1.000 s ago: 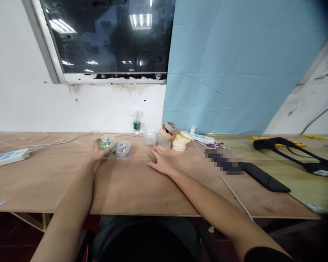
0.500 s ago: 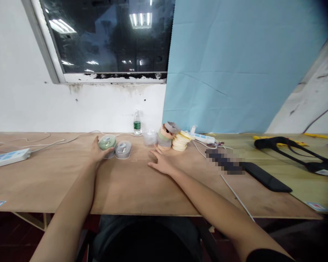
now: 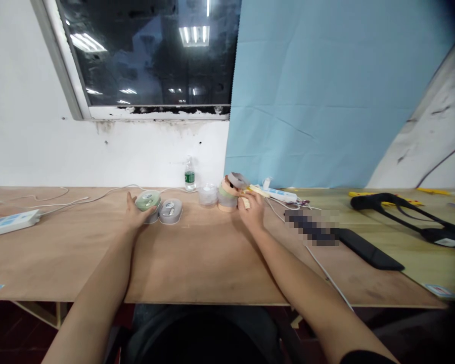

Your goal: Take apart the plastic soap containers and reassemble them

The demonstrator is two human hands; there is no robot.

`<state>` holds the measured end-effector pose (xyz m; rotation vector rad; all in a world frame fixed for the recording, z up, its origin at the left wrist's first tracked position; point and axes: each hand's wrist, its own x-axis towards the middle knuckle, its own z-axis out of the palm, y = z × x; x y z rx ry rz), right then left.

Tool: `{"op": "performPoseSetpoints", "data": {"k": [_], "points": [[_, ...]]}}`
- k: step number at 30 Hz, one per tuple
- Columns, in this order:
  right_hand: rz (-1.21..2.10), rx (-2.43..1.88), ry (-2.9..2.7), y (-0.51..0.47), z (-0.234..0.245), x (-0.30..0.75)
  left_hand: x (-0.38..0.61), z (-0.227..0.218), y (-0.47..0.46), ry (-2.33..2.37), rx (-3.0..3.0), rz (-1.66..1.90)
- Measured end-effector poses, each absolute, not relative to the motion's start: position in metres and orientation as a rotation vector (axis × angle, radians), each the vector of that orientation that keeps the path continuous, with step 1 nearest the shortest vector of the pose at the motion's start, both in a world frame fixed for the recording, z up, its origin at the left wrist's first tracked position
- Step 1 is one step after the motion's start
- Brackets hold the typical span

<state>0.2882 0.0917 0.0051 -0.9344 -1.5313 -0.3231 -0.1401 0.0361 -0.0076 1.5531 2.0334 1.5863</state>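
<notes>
At the left, my left hand (image 3: 134, 212) curves round the side of an oval container with a green lid (image 3: 147, 199), thumb in front and fingers behind. A similar oval container with a grey lid (image 3: 170, 210) stands just right of it. My right hand (image 3: 252, 208) is closed at a stack of pale yellow rings (image 3: 245, 202), which it mostly covers. Beside those fingers rises a pile of grey, orange and green rings (image 3: 227, 198), with a tilted grey ring (image 3: 237, 180) on top. Clear plastic cups or lids (image 3: 208, 195) stand left of the pile.
A water bottle (image 3: 189, 174) stands against the wall. Power strips lie at the left (image 3: 13, 222) and behind my right hand (image 3: 280, 195), with white cables trailing. On the right are a black phone-like slab (image 3: 367, 248) and a black strap-like frame (image 3: 402, 215).
My right hand has moved right and slightly forward, from in front of the coloured ring pile to the yellow rings, and its fingers have closed. My left hand stays at the green-lidded container.
</notes>
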Motion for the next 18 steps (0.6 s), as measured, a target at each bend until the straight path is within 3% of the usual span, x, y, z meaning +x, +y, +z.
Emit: {"op": "performPoseSetpoints", "data": {"k": [8, 18], "points": [[-0.346, -1.313, -1.103, 0.137, -0.020, 0.365, -0.140, -0.022, 0.035, 1.998, 1.490, 1.619], [-0.388, -1.256, -1.327, 0.126, -0.016, 0.336, -0.137, -0.021, 0.033, 1.950, 1.487, 1.635]]}}
